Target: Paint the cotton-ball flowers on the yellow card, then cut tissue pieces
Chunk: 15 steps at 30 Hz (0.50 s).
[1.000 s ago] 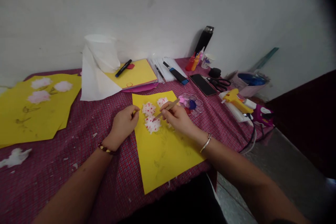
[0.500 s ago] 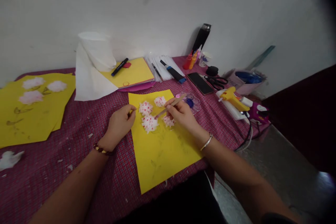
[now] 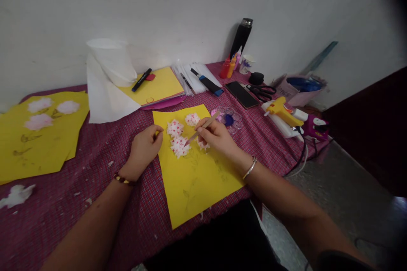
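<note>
My right hand (image 3: 216,135) pinches a paintbrush (image 3: 203,126) with a pale wooden handle. Its pinkish tip touches, or is just over, the lower of the white paper flowers (image 3: 179,147) dotted with pink. Several such flowers are on a yellow sheet (image 3: 203,194) that also bears faint drawn stems and leaves; one is partly hidden under my right hand. My left hand (image 3: 144,148) rests at the sheet's left edge, fingers loosely bent, thumb and forefinger a little apart. A clear flower-shaped palette (image 3: 233,123) with pink and dark blue paint lies just beyond my right hand.
Yellow sheets (image 3: 41,148) with pale pink flowers lie left. Behind are a white paper roll (image 3: 111,61), marker (image 3: 142,79), box cutter (image 3: 208,84), paint bottles (image 3: 232,67) and black flask (image 3: 242,36). Rightward are a phone (image 3: 242,95), scissors (image 3: 262,91) and yellow glue gun (image 3: 282,112).
The brush tip has moved slightly left and down onto the lower flower, with my right hand shifting a little left. My left hand stays at the sheet's edge. The view has tilted slightly.
</note>
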Available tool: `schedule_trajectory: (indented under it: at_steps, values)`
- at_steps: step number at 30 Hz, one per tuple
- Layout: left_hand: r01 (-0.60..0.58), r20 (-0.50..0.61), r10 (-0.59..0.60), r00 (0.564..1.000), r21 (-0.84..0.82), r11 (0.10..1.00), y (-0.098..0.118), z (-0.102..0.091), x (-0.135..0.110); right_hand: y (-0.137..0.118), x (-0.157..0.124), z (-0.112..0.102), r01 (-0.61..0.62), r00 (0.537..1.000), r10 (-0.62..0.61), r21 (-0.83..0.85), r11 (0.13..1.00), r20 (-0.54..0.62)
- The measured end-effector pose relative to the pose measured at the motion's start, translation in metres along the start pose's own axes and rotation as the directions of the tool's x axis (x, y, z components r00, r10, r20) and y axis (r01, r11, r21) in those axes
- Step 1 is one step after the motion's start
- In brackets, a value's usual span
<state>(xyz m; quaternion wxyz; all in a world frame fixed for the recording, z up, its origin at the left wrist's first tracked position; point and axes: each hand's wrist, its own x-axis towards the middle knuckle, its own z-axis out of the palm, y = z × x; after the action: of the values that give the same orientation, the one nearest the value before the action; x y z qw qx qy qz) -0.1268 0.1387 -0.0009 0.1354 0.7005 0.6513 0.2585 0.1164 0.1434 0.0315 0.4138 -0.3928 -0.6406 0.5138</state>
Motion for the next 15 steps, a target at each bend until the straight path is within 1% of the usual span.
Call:
schedule_trajectory:
  at_steps: [2, 4, 6, 7, 9, 11, 13, 15]
  values:
    - [0.002, -0.012, -0.002, 1.000, -0.001, 1.000, 0.000, 0.000, 0.000, 0.001, -0.003, 0.005, 0.009, 0.998, -0.009, -0.004, 1.000, 0.058]
    - [0.010, -0.016, -0.010, 1.000, -0.014, 1.000, 0.001, 0.001, -0.001, 0.002, -0.004, 0.010, 0.046, 0.994, -0.040, -0.062, 0.997, 0.105]
    - [0.009, -0.018, -0.009, 1.000, -0.031, 0.999, 0.001, 0.001, -0.001, 0.001, -0.004, 0.010, 0.064, 0.993, -0.055, -0.091, 0.994, 0.104]
    - [0.003, -0.015, -0.004, 1.000, -0.035, 0.999, 0.001, 0.001, -0.001, -0.001, -0.003, 0.008, 0.061, 0.995, -0.055, -0.077, 0.995, 0.080]
    - [-0.001, -0.011, 0.001, 1.000, -0.030, 1.000, 0.000, 0.001, -0.001, -0.006, -0.001, -0.004, 0.045, 0.999, -0.045, -0.022, 0.999, -0.016]
    - [0.008, -0.005, -0.008, 1.000, -0.018, 1.000, 0.000, 0.001, -0.001, -0.012, 0.000, -0.024, 0.054, 0.987, -0.050, 0.024, 0.998, -0.154]
    - [0.025, -0.002, -0.025, 1.000, -0.012, 1.000, -0.001, 0.000, -0.001, -0.016, 0.000, -0.047, 0.076, 0.955, -0.068, 0.017, 0.997, -0.290]
    - [0.043, 0.003, -0.043, 0.999, -0.011, 0.999, -0.002, -0.001, 0.000, -0.016, -0.003, -0.070, 0.077, 0.922, -0.086, -0.038, 0.996, -0.377]
